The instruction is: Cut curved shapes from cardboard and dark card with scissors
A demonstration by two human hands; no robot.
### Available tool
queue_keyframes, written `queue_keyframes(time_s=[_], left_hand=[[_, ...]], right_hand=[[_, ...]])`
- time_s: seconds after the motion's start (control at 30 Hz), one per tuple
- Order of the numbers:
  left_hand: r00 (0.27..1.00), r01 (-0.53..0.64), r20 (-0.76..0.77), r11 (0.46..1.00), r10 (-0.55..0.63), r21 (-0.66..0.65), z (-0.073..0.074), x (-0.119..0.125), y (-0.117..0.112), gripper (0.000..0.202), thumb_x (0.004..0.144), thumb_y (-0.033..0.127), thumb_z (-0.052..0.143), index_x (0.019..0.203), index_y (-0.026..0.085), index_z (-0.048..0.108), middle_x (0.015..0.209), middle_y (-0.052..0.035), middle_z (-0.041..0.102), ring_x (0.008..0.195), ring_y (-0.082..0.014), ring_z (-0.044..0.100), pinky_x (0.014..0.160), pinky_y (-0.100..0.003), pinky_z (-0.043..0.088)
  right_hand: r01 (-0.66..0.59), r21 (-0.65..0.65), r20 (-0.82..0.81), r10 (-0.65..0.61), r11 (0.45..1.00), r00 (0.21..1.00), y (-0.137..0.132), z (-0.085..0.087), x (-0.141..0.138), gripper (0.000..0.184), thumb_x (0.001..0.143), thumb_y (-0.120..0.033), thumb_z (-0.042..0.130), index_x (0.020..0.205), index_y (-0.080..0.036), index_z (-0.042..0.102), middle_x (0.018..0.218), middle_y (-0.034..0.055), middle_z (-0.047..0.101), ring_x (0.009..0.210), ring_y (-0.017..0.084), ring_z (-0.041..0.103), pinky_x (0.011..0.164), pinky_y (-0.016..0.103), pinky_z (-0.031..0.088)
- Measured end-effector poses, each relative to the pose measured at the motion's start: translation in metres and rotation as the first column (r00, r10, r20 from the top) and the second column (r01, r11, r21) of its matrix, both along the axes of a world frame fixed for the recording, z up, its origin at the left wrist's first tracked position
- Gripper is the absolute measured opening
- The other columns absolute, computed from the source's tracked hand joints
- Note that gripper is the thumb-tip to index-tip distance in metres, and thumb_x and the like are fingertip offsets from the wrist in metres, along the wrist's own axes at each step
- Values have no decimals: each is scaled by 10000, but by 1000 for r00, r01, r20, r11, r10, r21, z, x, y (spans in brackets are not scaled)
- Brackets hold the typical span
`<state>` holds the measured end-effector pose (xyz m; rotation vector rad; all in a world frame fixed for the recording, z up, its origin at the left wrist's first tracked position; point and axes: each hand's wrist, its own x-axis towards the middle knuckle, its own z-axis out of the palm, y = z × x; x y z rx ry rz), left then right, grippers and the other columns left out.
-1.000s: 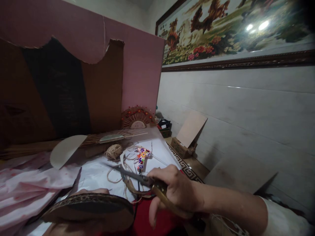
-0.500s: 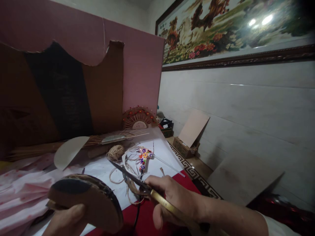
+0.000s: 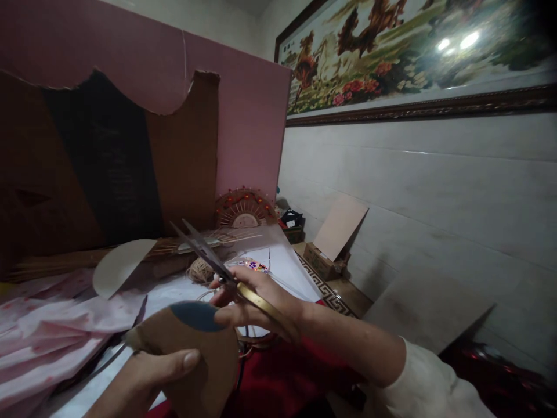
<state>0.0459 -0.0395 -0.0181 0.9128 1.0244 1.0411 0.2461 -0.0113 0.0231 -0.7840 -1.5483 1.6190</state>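
My right hand (image 3: 250,299) grips a pair of scissors (image 3: 209,258) with gold handles, their slightly parted blades pointing up and left over the table. My left hand (image 3: 150,377) holds a round brown cardboard disc (image 3: 195,348) by its lower edge, thumb on top; a dark oval patch shows on the disc's upper part. The fingertips of the right hand touch the disc's top edge. Behind the hands lie a ball of twine (image 3: 200,270) and a flower-patterned glue gun (image 3: 252,266), mostly hidden by the right hand.
A white sheet (image 3: 278,267) covers the table, with red cloth (image 3: 278,383) at the near edge. Pink paper (image 3: 47,325) lies left, a white half-disc (image 3: 117,264) and bamboo sticks (image 3: 56,264) behind. A stick fan (image 3: 243,210) leans on tall cardboard (image 3: 183,151). A small box (image 3: 324,261) sits on the floor.
My right hand rose and swung the scissors upward, blades now pointing up-left. My left hand brought the disc up and turned it toward the right hand, whose fingers now touch it.
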Motion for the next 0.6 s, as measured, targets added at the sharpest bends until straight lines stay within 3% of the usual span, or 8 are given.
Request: queue_keyframes(time_s=[0.13,0.27,0.4,0.5,0.6], left_hand=[[982,164,-103,986,-161,21,-1,-2,0,607,477,383,859,1057,240,754,876,-89,789,850,-366,705,738,-435,567],[944,237,-247,970,-217,57,-6,-8,0,297,503,346,839,778,242,795,766,-81,769,852,-381,688,821,-488,533],[929,347,-163,935,-332,75,-8,-5,-3,236,529,327,815,744,234,789,793,-80,766,852,-368,678,777,-449,536],[970,239,-54,968,-235,74,-11,-3,2,219,519,313,853,693,205,773,773,-89,759,747,-303,676,683,-376,540],[998,57,38,998,-58,24,-11,-7,15,284,516,394,866,629,155,762,627,-119,718,589,-269,646,565,-344,520]], right_hand=[[-73,-25,57,74,997,996,12,3,-15,710,460,-382,929,1059,-196,596,839,-28,613,754,126,566,719,263,451],[-148,94,302,113,985,946,23,2,-26,712,429,-332,935,1060,-194,635,743,-61,564,669,107,499,610,221,377],[-238,130,411,166,963,896,31,-1,-32,570,433,-220,912,940,-172,657,689,-71,545,643,104,477,575,212,338],[-187,133,322,136,973,937,31,2,-31,486,463,-172,861,908,-168,665,666,-79,526,615,94,448,553,209,319],[-5,102,193,-15,995,981,30,12,-23,417,480,-112,779,879,-165,671,641,-86,515,577,85,434,534,211,309]])
